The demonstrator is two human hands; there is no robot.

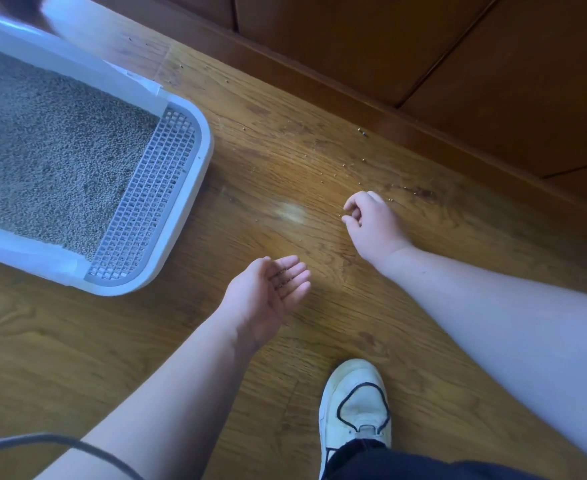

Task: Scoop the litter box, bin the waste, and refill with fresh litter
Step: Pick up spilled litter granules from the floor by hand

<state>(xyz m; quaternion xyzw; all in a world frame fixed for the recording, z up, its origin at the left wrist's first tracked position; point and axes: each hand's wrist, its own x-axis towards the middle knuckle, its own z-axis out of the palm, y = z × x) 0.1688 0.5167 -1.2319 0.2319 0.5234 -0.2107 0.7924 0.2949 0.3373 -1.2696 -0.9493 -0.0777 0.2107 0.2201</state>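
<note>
A white litter box (200,157) lies at the upper left, filled with grey litter (49,150), with a grey grid step (146,199) at its near end. Loose litter grains (361,168) are scattered on the wooden floor to its right. My left hand (268,289) is held palm up just right of the box's near corner, cupping a few dark grains. My right hand (371,220) hovers low over the floor among the grains, thumb and fingers pinched together; whether a grain is between them is too small to tell.
Dark wooden panelling with a skirting board (423,109) runs diagonally along the upper right. My white shoe (354,407) stands on the floor (112,341) at the bottom centre. A grey cable (42,439) curves across the lower left corner.
</note>
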